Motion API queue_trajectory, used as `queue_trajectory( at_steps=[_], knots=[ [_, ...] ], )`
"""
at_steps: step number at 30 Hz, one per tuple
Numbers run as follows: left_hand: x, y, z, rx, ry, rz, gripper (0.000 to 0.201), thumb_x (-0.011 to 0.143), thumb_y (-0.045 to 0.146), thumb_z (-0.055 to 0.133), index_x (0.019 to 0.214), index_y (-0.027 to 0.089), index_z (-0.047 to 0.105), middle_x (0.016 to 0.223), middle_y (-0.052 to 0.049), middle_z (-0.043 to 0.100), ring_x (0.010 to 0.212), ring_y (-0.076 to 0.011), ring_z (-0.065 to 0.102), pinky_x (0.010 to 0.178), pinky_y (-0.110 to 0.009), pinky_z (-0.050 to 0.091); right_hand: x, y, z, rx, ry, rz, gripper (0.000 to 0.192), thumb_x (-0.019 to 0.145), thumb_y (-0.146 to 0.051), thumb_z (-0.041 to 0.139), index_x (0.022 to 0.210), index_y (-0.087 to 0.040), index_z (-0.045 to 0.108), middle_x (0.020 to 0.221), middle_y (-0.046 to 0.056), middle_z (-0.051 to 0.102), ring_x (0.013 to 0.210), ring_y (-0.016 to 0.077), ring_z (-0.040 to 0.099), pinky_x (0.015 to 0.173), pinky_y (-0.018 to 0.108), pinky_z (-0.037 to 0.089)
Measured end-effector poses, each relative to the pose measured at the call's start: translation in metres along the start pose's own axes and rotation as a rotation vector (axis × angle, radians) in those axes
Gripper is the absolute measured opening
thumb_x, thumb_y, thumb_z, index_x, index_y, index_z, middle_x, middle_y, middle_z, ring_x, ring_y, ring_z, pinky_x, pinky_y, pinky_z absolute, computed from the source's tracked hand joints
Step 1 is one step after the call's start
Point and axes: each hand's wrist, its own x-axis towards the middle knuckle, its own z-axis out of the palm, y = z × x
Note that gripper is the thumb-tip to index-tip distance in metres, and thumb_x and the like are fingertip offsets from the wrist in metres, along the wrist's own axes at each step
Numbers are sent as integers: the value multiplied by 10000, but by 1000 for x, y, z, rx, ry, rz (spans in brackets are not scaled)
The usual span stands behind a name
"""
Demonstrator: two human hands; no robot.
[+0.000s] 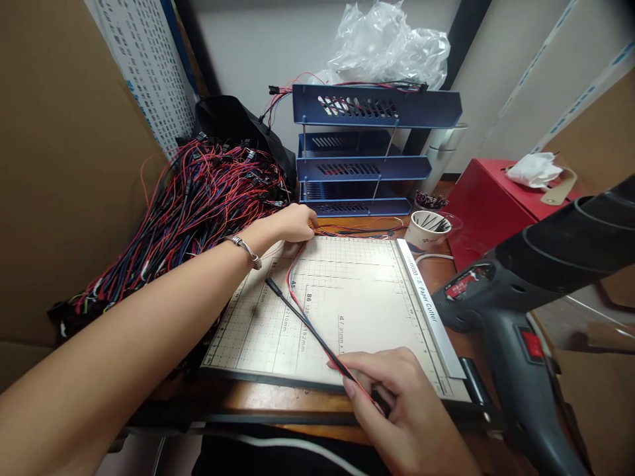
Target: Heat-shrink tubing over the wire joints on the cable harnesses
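Observation:
A paper cutter with a printed grid lies flat on the wooden table. Over its front edge, my right hand pinches a thin cable of black and red wires. The cable's black connector end points away to the left above the board. My left hand reaches to the board's back left corner with its fingers curled closed. Thin red and orange wires lie at its fingertips, and red and blue strands run from under it. What sits inside those fingers is hidden.
A big heap of red and black wires spreads on the left. Blue tiered trays stand behind the cutter. On the right are a paper cup, a red box and a heat gun.

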Motion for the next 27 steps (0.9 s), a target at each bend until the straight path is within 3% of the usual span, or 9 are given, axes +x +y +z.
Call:
queue_trajectory(
  at_steps=[5, 8, 13, 18, 22, 27],
  knots=[
    [-33, -12, -38, 94, -48, -155, 380, 701, 169, 659, 1037, 189, 835, 956, -91, 814, 907, -267, 733, 813, -313, 522, 3, 1, -3, 29, 7, -54, 310, 980, -227, 518, 776, -174, 744, 516, -39, 487, 488, 99, 431, 580, 254, 350],
    [-52, -22, -53, 116, -149, -232, 351, 631, 186, 638, 919, 177, 838, 865, -104, 793, 807, -270, 708, 719, -332, 502, -1, 5, -1, 65, 44, -35, 311, 1010, -258, 526, 889, -166, 797, 507, -35, 499, 480, 105, 437, 550, 243, 354],
    [-72, -33, -51, 79, -420, -258, 191, 559, 232, 693, 710, 178, 796, 662, -74, 712, 586, -208, 585, 564, -316, 407, -6, 13, 4, 200, 131, -5, 358, 1060, -353, 540, 1055, -138, 825, 481, -28, 517, 454, 107, 456, 519, 244, 339],
    [-82, -40, -38, 19, -596, -238, 71, 494, 216, 735, 557, 187, 751, 651, -83, 734, 567, -192, 567, 533, -301, 388, -4, 12, 5, 347, 183, 115, 396, 1075, -407, 542, 1156, -123, 806, 489, -26, 520, 446, 101, 439, 480, 222, 333],
    [-86, -44, -31, -22, -589, -266, 70, 477, 211, 746, 546, 206, 739, 628, -79, 734, 524, -193, 571, 531, -306, 424, -2, 11, 4, 334, 115, 85, 421, 1074, -426, 538, 1162, -112, 805, 501, -12, 535, 461, 111, 468, 486, 219, 361],
    [-100, -39, -40, -52, -430, -287, 93, 503, 229, 730, 589, 225, 766, 680, -74, 760, 557, -215, 619, 512, -299, 416, 0, 10, 0, 258, 115, 68, 423, 1082, -425, 533, 1167, -114, 807, 515, -14, 517, 485, 117, 485, 513, 231, 383]
  ],
)
